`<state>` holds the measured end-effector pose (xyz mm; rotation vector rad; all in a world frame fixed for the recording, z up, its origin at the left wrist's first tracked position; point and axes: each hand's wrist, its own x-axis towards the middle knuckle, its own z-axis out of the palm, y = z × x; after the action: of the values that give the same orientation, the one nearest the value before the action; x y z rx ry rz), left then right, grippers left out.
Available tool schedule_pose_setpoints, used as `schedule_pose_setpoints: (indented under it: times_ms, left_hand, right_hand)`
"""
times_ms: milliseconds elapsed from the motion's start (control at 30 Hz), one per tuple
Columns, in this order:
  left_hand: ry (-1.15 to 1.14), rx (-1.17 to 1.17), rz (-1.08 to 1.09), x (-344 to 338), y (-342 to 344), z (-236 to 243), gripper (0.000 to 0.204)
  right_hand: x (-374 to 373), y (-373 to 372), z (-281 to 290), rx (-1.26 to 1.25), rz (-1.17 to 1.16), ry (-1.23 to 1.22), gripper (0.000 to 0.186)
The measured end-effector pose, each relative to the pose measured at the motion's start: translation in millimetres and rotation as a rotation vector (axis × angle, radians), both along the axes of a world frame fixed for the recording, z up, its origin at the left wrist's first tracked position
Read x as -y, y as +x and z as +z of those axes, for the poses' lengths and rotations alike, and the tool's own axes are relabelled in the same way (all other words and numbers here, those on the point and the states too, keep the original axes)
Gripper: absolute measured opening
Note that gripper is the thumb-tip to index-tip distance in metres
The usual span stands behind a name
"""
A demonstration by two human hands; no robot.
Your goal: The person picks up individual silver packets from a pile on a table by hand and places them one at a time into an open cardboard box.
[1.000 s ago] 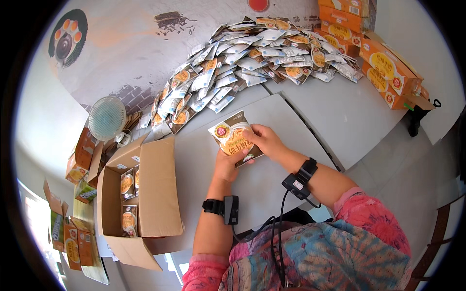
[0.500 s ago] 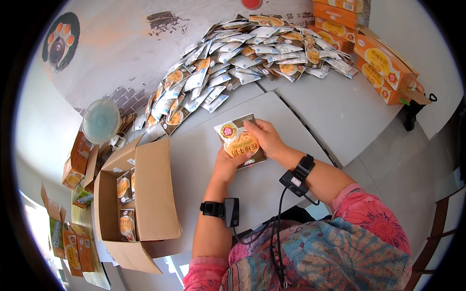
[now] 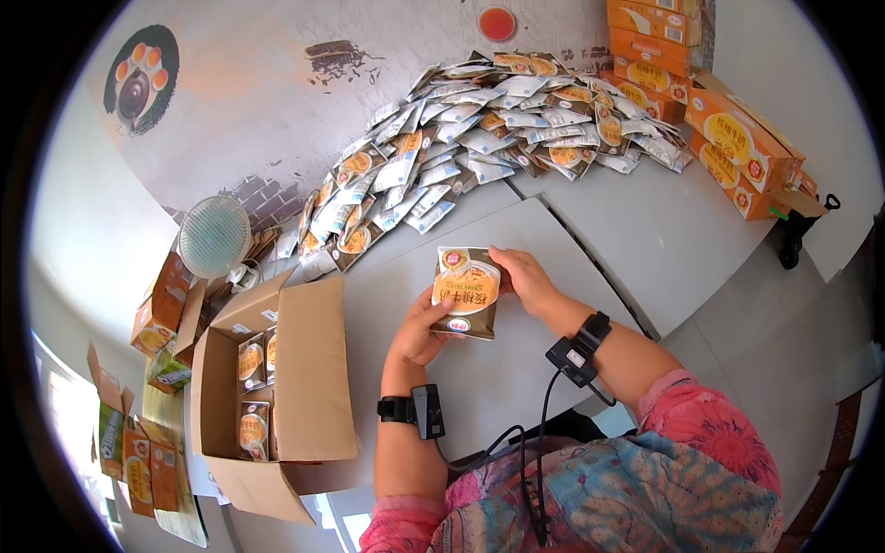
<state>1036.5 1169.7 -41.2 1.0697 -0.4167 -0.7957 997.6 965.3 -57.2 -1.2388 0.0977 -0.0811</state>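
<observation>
A brown-and-white food packet (image 3: 468, 297) with a bowl picture on its front is held above the table in front of me. It looks thick; whether more packets lie behind it I cannot tell. My left hand (image 3: 419, 332) grips its lower left side, thumb on the front. At its upper right edge, the fingers of my right hand (image 3: 525, 279) close around the side. To the left stands an open cardboard box (image 3: 318, 369) with its flaps spread, and several similar packets (image 3: 253, 429) stand inside. Beyond my hands, a big heap of such packets (image 3: 452, 152) leans against the wall.
Orange cartons (image 3: 728, 138) are stacked at the far right. A small fan (image 3: 214, 237) stands at the left, with more cartons (image 3: 152, 309) beside it. A dark gap (image 3: 599, 263) runs between two grey tabletops. Straps with small devices and cables sit on both forearms.
The packet has turned more upright and come slightly nearer to me. My right hand has shifted from its front to its right edge. The whole view has also shifted a little.
</observation>
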Motion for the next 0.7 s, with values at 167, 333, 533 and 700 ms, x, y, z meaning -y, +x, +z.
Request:
schedule_pose_setpoints:
  times_ms: [167,333,533,700]
  left_hand:
    - [-0.108,-0.125,0.2,-6.3,22.2,-26.6,0.041]
    - [-0.097,-0.119,0.442,10.0,15.5,-22.7,0.041]
    - [-0.099,-0.009,0.478,13.5,7.2,-18.9,0.044]
    - [-0.055,-0.001,0.519,12.9,7.5,-23.9,0.043]
  right_hand:
    - [-4.0,7.5,-6.1,0.052,-0.051,0.125,0.039]
    - [-5.4,5.8,-8.6,0.061,0.037,0.16,0.044]
    - [-7.0,4.7,-8.8,0.005,0.096,0.169,0.042]
    - [-7.1,6.1,-15.0,-0.02,0.047,0.142,0.047]
